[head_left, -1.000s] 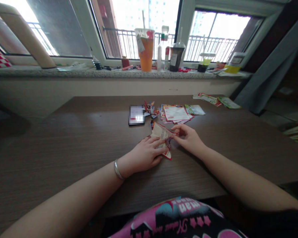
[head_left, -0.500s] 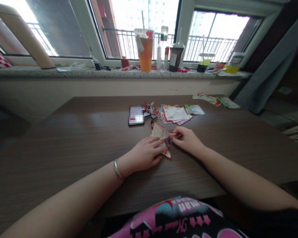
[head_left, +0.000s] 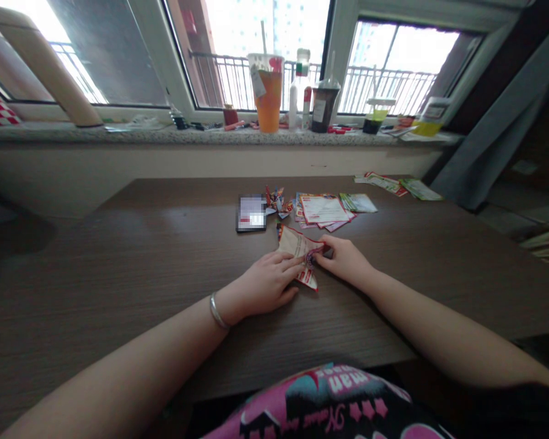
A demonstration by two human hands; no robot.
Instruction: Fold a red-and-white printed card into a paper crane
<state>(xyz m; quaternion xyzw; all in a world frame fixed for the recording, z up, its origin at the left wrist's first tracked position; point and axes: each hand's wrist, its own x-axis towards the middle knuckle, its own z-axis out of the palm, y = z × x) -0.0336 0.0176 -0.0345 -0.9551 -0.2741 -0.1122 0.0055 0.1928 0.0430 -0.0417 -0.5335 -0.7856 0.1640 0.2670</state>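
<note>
Across the desk (head_left: pixel 165 268), the folded printed paper (head_left: pixel 295 242) has shifted slightly, its lower tip nudged rightward. The left hand (head_left: pixel 272 279) lies spread, pressing it down; the right hand (head_left: pixel 341 255) pinches its curled right edge. Steady pressure beside the crease should keep it crisp.
</note>
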